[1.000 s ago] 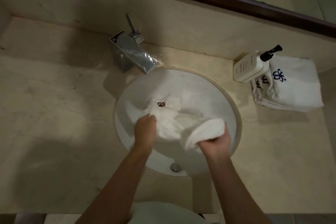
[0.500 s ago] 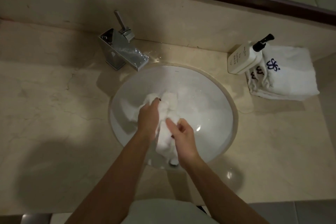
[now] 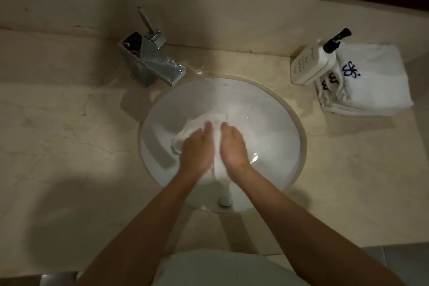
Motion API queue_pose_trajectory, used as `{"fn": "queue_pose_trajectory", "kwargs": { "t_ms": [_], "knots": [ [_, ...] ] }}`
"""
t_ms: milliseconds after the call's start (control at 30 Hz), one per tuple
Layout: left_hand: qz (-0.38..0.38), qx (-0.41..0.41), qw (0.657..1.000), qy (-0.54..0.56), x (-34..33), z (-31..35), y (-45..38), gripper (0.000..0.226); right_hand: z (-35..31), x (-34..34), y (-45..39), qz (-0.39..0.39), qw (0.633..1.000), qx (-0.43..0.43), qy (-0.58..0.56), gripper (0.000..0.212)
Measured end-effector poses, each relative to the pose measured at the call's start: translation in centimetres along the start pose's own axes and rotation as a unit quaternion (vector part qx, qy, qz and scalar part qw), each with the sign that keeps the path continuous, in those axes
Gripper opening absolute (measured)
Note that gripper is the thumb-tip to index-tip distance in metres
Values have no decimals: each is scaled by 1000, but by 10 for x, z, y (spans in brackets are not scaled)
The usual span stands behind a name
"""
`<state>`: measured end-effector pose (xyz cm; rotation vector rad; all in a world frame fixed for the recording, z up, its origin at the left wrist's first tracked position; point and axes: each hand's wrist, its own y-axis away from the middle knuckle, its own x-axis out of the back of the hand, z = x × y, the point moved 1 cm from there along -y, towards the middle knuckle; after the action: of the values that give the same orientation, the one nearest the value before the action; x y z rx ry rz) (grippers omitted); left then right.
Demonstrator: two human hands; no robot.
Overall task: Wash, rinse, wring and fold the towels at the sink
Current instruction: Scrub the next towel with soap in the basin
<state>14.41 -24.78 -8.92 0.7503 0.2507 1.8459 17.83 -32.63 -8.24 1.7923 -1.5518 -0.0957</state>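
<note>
A wet white towel point(image 3: 219, 165) lies bunched in the round white sink point(image 3: 278, 127), running between my two hands. My left hand point(image 3: 197, 148) and my right hand point(image 3: 233, 146) sit side by side on it, palms facing, fingers curled around the cloth and squeezing it. Part of the towel bulges out to the left of my left hand. The rest is hidden under my hands.
A chrome faucet point(image 3: 153, 62) stands at the sink's back left. A white pump bottle point(image 3: 313, 62) and a stack of folded white towels point(image 3: 371, 81) with embroidered logos sit on the beige stone counter point(image 3: 69, 134) at the back right. A mirror frame runs along the top.
My right hand let go of the towel's right end and came in beside my left hand. The towel went from spread across the bowl to a tight bundle between both hands.
</note>
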Motion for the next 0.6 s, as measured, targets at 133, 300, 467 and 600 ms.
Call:
{"fn": "queue_pose_trajectory", "kwargs": {
  "t_ms": [133,300,467,600],
  "knots": [
    [-27,4,1000,7,2,6,-1,41,-12,1,-11,21,999,44,7,39],
    [-15,21,1000,13,0,2,-6,56,2,-3,-24,9,998,-53,-43,41],
    [2,37,998,55,-6,16,-3,55,-4,-5,-28,61,998,-2,-18,58],
    [8,9,999,33,-13,17,10,50,-17,3,-46,83,995,-60,6,45]
  ]
}}
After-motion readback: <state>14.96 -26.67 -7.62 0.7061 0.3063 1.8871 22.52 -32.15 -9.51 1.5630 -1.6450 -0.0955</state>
